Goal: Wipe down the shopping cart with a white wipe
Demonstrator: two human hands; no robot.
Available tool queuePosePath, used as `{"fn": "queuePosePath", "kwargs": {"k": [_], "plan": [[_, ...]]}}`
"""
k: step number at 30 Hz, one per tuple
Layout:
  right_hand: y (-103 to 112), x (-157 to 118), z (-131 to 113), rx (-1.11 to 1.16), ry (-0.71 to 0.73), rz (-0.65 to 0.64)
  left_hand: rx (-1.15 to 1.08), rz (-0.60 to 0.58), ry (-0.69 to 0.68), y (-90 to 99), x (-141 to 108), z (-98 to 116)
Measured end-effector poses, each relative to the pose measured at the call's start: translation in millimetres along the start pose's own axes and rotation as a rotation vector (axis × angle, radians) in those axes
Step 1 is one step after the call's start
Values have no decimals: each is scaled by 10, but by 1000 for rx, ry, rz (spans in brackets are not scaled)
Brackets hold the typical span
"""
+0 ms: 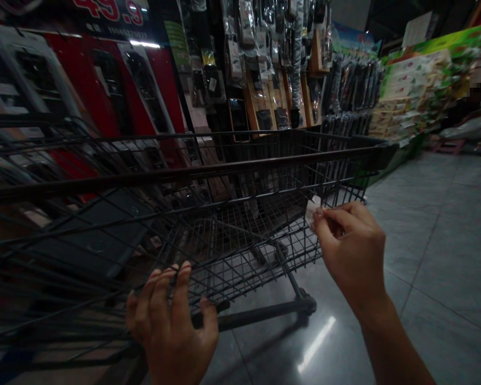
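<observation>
A dark wire shopping cart (pixel 240 203) stands in front of me, its long side facing my hands. My left hand (pixel 174 321) rests against the lower side of the wire basket with its fingers spread, gripping nothing. Between thumb and forefinger, my right hand (pixel 350 243) pinches a small crumpled whitish piece, perhaps tissue or a wipe (pixel 312 211). That piece is right at the cart's side wires near the front corner; whether it presses on them I cannot tell.
Behind the cart hang packaged belts (pixel 140 85) and other black packaged goods (pixel 256 32) on a display. Stacked packs (pixel 412 80) on green shelving stand at the right. Grey tiled floor (pixel 441 214) stretches to the right. A dark flat panel (pixel 100 235) sits in the cart's left part.
</observation>
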State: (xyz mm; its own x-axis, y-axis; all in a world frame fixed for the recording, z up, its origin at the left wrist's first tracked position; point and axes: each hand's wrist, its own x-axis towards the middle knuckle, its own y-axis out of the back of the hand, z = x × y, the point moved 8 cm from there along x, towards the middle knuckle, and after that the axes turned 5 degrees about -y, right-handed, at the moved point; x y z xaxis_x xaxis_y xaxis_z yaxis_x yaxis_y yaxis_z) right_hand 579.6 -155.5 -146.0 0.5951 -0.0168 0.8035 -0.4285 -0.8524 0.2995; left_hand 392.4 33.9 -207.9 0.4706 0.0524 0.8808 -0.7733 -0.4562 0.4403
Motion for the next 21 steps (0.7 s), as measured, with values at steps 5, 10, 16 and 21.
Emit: {"fn": "queuePosePath", "kwargs": {"k": [5, 10, 16, 21], "plan": [[60, -71, -32, -18, 16, 35, -3, 14, 7, 18, -17, 0], [103, -165, -50, -17, 37, 70, 0, 2, 6, 31, -4, 29], [16, -484, -89, 129, 56, -27, 13, -8, 0, 7, -32, 16], [104, -542, -298, 218, 93, 19, 41, 10, -43, -40, -61, -16]]}}
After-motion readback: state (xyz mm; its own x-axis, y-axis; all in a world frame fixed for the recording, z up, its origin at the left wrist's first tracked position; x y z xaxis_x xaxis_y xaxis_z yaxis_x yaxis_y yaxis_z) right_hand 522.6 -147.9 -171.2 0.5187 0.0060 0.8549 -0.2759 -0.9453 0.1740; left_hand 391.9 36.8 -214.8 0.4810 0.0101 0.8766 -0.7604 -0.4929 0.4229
